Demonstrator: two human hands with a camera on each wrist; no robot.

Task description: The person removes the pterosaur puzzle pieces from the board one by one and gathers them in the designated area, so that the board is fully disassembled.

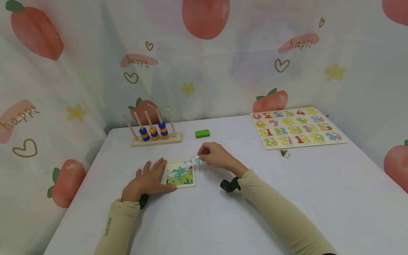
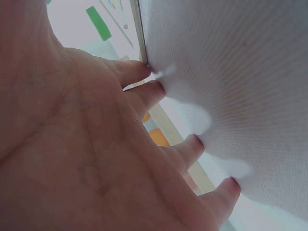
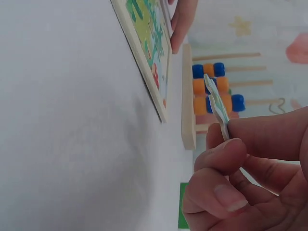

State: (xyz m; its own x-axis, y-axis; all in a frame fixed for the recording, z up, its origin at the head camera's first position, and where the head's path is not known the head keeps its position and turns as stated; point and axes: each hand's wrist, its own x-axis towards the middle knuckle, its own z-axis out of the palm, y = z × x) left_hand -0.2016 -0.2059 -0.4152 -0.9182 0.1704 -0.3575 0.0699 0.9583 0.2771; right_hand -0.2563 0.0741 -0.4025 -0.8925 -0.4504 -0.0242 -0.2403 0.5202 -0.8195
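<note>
A small jigsaw puzzle tray (image 1: 194,179) with a pale wooden rim and a green dinosaur picture lies flat on the white table. My left hand (image 1: 148,181) is spread along its left side, the thumb at the tray's near edge. In the left wrist view the fingertips (image 2: 195,142) press on the white cloth. Between thumb and fingers, my right hand (image 1: 217,156) pinches a thin puzzle piece (image 3: 220,109), light blue and white, above the tray's far right corner. In the right wrist view the piece is seen nearly edge-on, apart from the tray.
Behind the tray stands a wooden bead counter (image 1: 156,141) with blue and orange beads on upright pegs. A green block (image 1: 202,134) lies to its right. Farther right are a number puzzle board (image 1: 271,146) and another loose puzzle piece (image 1: 285,153). Printed cloth hangs behind the table.
</note>
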